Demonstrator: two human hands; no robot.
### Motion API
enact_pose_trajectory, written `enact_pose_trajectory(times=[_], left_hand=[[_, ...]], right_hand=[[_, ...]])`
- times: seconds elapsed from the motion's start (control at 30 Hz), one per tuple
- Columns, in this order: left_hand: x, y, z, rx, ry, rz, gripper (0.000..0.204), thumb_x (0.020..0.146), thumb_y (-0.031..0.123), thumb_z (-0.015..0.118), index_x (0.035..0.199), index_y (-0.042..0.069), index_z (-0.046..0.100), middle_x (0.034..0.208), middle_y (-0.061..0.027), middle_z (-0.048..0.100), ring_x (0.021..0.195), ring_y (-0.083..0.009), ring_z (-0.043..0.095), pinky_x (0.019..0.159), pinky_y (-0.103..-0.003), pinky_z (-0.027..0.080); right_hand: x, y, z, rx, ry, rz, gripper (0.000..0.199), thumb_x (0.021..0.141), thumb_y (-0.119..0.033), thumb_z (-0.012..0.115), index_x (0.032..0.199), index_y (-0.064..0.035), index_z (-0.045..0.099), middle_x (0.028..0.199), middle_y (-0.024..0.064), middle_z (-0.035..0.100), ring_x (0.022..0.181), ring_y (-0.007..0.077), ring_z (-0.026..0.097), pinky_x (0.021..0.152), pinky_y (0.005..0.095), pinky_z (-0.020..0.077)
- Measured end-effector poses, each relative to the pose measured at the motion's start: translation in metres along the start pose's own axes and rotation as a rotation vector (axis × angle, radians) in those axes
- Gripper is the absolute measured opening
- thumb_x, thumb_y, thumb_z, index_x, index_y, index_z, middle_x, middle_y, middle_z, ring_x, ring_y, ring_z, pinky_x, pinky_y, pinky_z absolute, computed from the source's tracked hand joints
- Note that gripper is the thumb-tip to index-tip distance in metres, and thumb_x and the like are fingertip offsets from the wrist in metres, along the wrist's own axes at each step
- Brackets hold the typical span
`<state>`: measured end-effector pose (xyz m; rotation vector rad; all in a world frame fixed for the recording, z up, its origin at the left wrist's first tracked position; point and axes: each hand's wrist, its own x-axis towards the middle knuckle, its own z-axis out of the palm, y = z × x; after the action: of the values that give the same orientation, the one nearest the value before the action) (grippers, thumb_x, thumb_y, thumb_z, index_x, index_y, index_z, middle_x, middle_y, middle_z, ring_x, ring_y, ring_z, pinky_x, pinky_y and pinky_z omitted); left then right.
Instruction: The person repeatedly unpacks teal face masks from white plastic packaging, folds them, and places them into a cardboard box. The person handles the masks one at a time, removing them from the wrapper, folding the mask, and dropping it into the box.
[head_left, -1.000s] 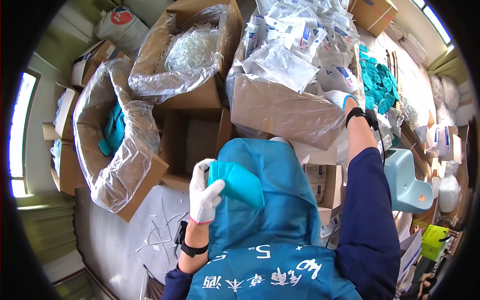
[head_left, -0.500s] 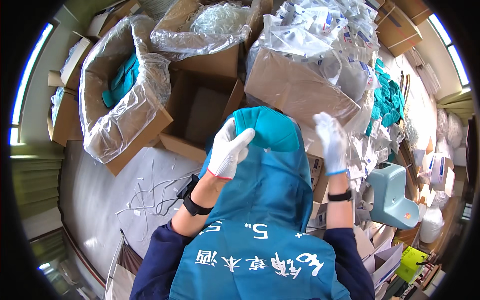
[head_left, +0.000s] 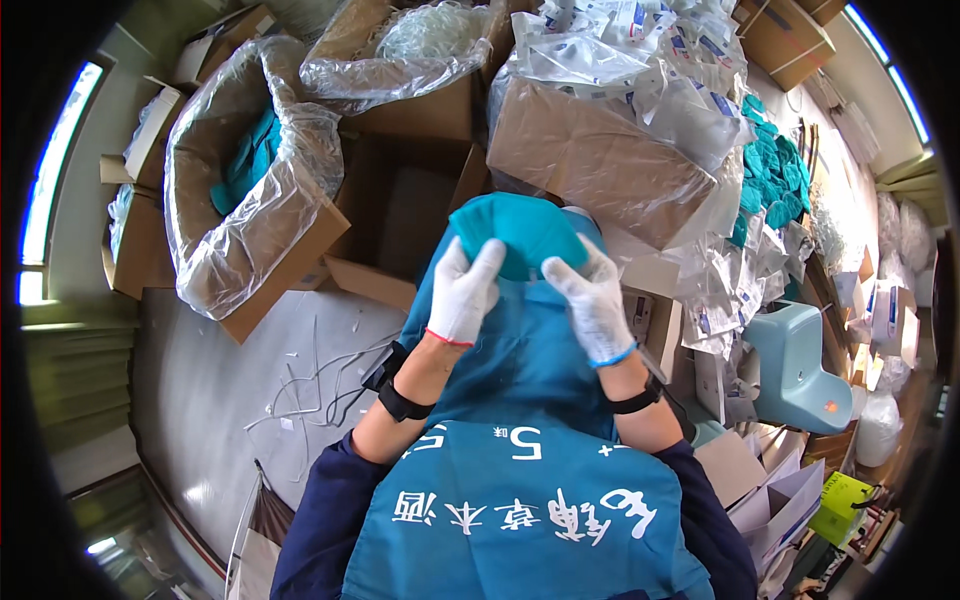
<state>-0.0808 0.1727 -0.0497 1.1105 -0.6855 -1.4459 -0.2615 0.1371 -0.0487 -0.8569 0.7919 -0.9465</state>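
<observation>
A folded teal fabric piece, rounded at its top edge, lies between my two hands above my lap; its exact kind does not show. My left hand, in a white glove with a red cuff edge, grips its left side, thumb on the near face. On its right side my right hand, in a white glove with a blue cuff edge, pinches the lower corner with the thumb in front. The fingers behind the fabric are partly hidden. Beneath it spreads my teal apron.
Ahead on the left, a plastic-lined carton contains similar teal pieces. Beside it stands an open carton. A carton heaped with clear packets is ahead right, near a teal pile. A pale blue stool stands right.
My right hand has come in from the right and taken hold of the fabric's right side. The fabric has shifted slightly left and up, still in my left hand.
</observation>
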Motion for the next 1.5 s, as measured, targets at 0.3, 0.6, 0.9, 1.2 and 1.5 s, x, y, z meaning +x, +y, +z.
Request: enact_pose_trajectory(times=[0.3,0.6,0.9,1.2,1.5], left_hand=[[-0.018,0.01,-0.027,0.192,-0.069,-0.258,0.034,0.093,0.011,0.063,0.126,0.001,0.06,0.096,-0.0046,0.065,0.054,-0.0042,0.045,0.049,-0.02,0.035],[0.003,0.015,0.006,0.686,-0.038,0.258,0.053,0.083,0.021,0.081,0.128,-0.002,0.062,0.122,-0.0095,0.066,0.11,-0.018,0.061,0.099,-0.036,0.047],[0.017,-0.005,0.037,-0.1,0.079,0.035,0.019,0.103,0.023,0.058,0.104,0.006,0.066,0.089,0.0003,0.067,0.067,-0.0075,0.057,0.06,-0.023,0.046],[0.01,-0.036,0.063,0.083,0.082,0.176,0.024,0.104,0.026,0.056,0.118,0.007,0.058,0.092,0.0014,0.06,0.069,-0.0058,0.051,0.054,-0.024,0.041],[-0.051,-0.028,0.05,0.423,-0.219,0.083,0.038,0.103,0.017,0.056,0.139,0.006,0.049,0.131,-0.0079,0.059,0.115,-0.0178,0.058,0.09,-0.029,0.05]], right_hand=[[0.014,0.0,-0.04,0.209,0.436,-0.166,0.018,0.097,-0.017,0.068,0.111,-0.0068,0.067,0.098,0.0032,0.07,0.082,0.0102,0.066,0.065,0.0232,0.0526],[0.016,-0.016,-0.01,0.314,0.394,-0.238,0.015,0.098,-0.018,0.067,0.108,-0.0073,0.066,0.092,-0.0009,0.067,0.075,0.0082,0.062,0.069,0.0235,0.0524],[-0.017,-0.032,-0.018,-0.1,-0.07,0.285,0.029,0.103,-0.028,0.056,0.092,-0.003,0.066,0.062,-0.0054,0.045,0.046,0.0021,0.032,0.043,0.0214,0.0312],[0.02,-0.013,-0.042,1.016,-0.199,0.394,0.03,0.105,-0.026,0.045,0.093,-0.0043,0.063,0.052,-0.0103,0.025,0.038,0.0053,0.02,0.039,0.0246,0.022],[0.084,0.003,-0.077,1.011,0.33,-0.004,0.037,0.105,-0.024,0.043,0.069,-0.0157,0.046,0.046,-0.0084,0.02,0.037,0.0086,0.02,0.039,0.0272,0.0257]])
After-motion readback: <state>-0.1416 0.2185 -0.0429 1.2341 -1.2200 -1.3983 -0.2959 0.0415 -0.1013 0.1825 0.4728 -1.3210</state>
